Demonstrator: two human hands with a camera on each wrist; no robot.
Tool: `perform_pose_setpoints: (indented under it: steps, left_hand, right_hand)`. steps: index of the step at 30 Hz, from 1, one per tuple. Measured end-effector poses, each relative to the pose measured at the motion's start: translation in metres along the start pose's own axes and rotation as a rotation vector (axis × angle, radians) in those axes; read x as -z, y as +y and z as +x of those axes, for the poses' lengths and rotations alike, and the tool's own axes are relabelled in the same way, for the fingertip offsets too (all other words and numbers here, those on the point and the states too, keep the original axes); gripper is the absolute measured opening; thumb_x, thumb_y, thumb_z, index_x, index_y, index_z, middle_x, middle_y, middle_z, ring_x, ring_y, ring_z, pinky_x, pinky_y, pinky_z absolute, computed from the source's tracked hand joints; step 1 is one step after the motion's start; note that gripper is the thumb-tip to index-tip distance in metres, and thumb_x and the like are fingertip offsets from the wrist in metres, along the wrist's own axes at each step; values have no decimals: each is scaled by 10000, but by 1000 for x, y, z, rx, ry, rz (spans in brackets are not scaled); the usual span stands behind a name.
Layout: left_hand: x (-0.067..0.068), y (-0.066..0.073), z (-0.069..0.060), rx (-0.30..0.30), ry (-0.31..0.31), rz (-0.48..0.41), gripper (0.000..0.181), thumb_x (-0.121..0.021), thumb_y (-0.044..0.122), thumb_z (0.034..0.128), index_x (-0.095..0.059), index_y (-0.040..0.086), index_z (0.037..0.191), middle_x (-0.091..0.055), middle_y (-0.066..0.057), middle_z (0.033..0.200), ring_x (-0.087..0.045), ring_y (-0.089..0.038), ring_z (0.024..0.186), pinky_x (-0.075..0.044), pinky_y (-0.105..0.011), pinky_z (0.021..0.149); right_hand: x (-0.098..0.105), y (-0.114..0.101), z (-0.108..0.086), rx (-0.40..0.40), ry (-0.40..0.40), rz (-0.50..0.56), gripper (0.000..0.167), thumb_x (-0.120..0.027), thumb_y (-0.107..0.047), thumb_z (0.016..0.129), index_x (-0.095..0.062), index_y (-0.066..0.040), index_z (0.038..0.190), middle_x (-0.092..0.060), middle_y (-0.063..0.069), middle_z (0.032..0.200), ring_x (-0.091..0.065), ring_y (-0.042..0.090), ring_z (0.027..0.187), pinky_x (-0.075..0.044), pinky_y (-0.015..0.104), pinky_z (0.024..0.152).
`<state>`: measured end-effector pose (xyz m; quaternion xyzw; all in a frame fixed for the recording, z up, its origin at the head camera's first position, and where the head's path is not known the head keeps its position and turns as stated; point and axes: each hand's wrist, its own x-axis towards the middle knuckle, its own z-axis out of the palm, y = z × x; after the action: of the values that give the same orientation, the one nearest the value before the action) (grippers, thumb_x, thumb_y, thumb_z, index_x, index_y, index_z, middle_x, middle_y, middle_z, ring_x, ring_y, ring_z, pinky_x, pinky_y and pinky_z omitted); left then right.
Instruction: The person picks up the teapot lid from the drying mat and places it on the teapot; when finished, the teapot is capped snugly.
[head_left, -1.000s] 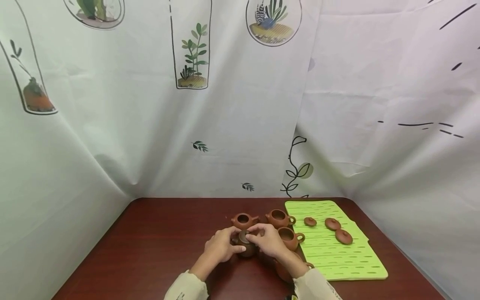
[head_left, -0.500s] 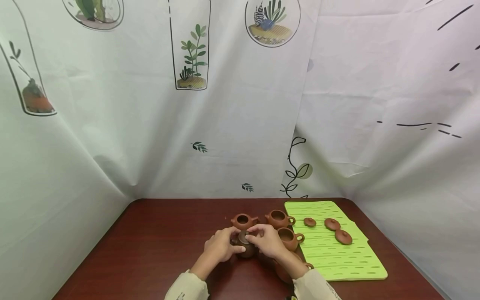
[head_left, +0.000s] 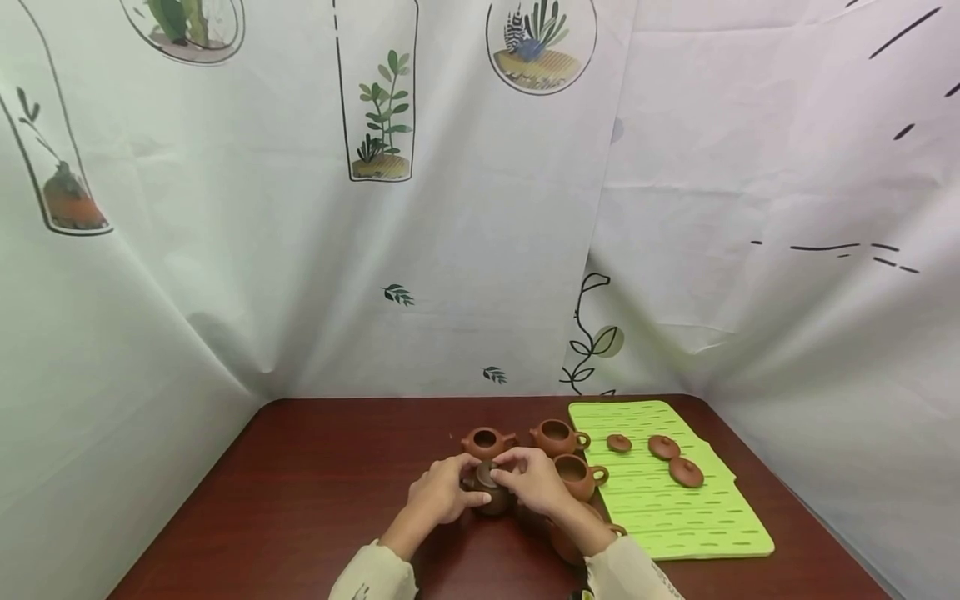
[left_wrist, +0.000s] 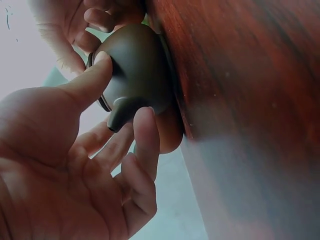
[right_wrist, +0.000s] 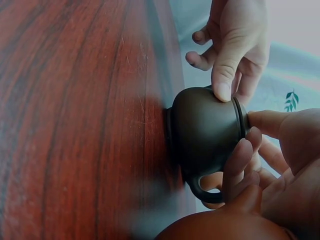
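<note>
A dark brown teapot [head_left: 495,500] stands on the table between both hands, its lid [head_left: 486,473] on top. My left hand [head_left: 442,492] holds the pot from the left, its thumb on the body and a finger at the spout [left_wrist: 123,113] in the left wrist view. From the right, my right hand [head_left: 534,482] has its thumb and fingers at the lid; the right wrist view shows fingers [right_wrist: 239,159] beside the pot [right_wrist: 207,130], above its handle [right_wrist: 204,194]. The underside of the lid is hidden.
Behind the hands stand two lidless reddish-brown teapots [head_left: 486,442] [head_left: 557,437]. Another lidless pot [head_left: 576,475] is to the right, and one more [head_left: 564,543] lies partly under my right forearm. A green mat [head_left: 682,521] at right bears three loose lids [head_left: 686,472].
Both hands keep the same hold on the dark teapot. Only the head view has shifted very slightly.
</note>
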<state>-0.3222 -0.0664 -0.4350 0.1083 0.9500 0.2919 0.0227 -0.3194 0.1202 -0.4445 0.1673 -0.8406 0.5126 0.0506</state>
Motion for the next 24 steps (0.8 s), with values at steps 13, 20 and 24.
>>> perform_pose_setpoints:
  steps: [13, 20, 24]
  left_hand:
    - [3, 13, -3, -25, -14, 86, 474, -806, 371, 832, -638, 201, 1241, -657, -1, 1012, -638, -275, 883, -485, -508, 694]
    - [4, 11, -4, -45, -13, 36, 497, -813, 338, 833, -628, 161, 1259, -657, -37, 1065, -638, -287, 934, -490, -539, 727]
    - [4, 14, -7, -33, 6, 70, 575, -827, 336, 817, -603, 115, 1298, -615, -99, 1176, -623, -342, 1018, -482, -581, 786]
  right_hand:
    - [5, -5, -3, 0, 8, -40, 214, -738, -153, 893, -708, -31, 1067, -509, -30, 560, -461, 72, 402, -412, 238, 412]
    - [12, -10, -11, 16, 31, -65, 225, -726, -141, 898, -697, -18, 1084, -499, -32, 560, -433, 68, 425, -363, 233, 416]
    - [17, -16, -17, 4, 4, -56, 210, -707, -149, 916, -699, -22, 1083, -528, -32, 596, -414, 68, 437, -361, 238, 423]
